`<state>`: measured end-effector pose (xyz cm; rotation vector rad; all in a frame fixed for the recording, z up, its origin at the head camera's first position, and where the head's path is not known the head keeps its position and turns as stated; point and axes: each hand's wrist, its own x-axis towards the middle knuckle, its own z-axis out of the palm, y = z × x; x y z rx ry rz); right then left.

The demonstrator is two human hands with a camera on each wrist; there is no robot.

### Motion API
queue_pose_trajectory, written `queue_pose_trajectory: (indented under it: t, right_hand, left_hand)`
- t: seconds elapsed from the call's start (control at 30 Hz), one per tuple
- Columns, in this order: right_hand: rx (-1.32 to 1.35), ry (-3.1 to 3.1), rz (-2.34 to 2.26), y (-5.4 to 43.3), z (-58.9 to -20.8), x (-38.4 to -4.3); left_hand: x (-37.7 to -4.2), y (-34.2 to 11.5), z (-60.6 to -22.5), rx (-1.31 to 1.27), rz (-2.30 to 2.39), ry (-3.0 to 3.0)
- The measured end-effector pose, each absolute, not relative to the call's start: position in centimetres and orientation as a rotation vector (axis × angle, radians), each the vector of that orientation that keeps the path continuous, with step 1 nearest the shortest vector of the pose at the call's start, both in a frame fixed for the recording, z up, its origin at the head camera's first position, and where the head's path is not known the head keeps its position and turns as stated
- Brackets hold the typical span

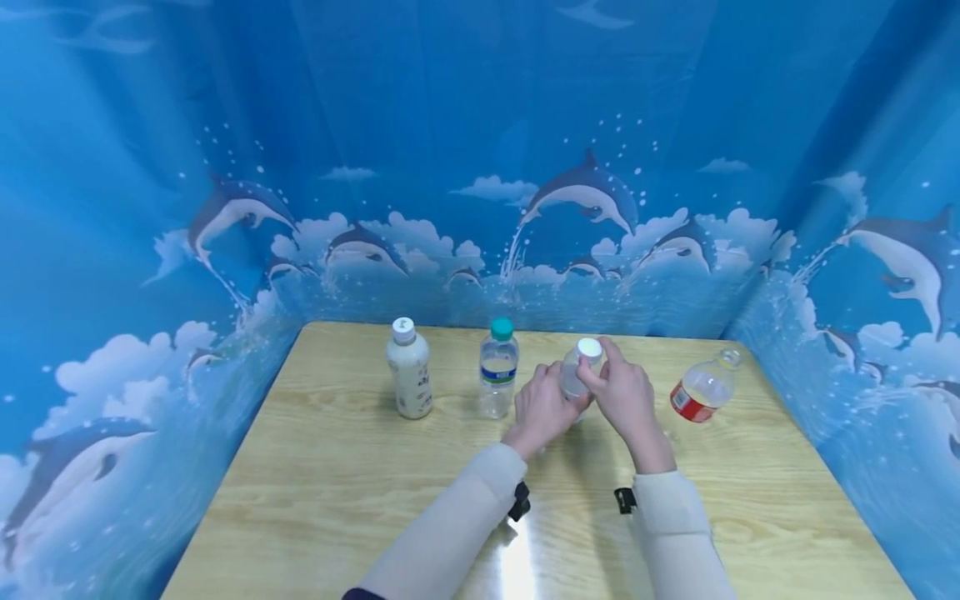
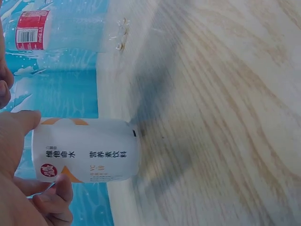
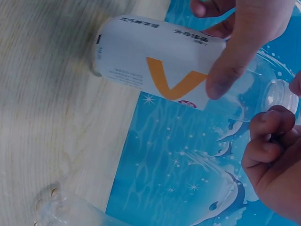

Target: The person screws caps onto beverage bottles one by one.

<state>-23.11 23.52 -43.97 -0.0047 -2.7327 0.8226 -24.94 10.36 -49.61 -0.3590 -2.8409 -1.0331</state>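
My left hand grips the body of a clear plastic bottle with a white cap. Fingers and thumb of my right hand pinch that cap from the right side. In the left wrist view the bottle's white label shows dark lettering and orange marks. An orange V stands out on the same label in the right wrist view, where the left hand wraps the upper label and the curled right hand is at the neck. The bottle's base is close over the table.
To the left stand a clear bottle with a green cap and a white bottle with a white cap. On the right is a clear bottle with a red label and an uncapped neck. Behind the wooden table hangs a blue dolphin curtain.
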Motion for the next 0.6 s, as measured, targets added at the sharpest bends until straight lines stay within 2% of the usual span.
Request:
queue_pose_trajectory:
  t: [0.4,0.6]
  right_hand:
    - [0.007,-2.708,0.829,23.3,-44.4,-23.3]
    - [0.036,-2.687,0.805,23.4,-43.8,-22.6]
  left_hand:
    - [-25.0,10.2,-50.0,-0.333,-1.107,-2.842]
    - [-23.8,10.0,-49.9,-0.303,-1.173,-2.842]
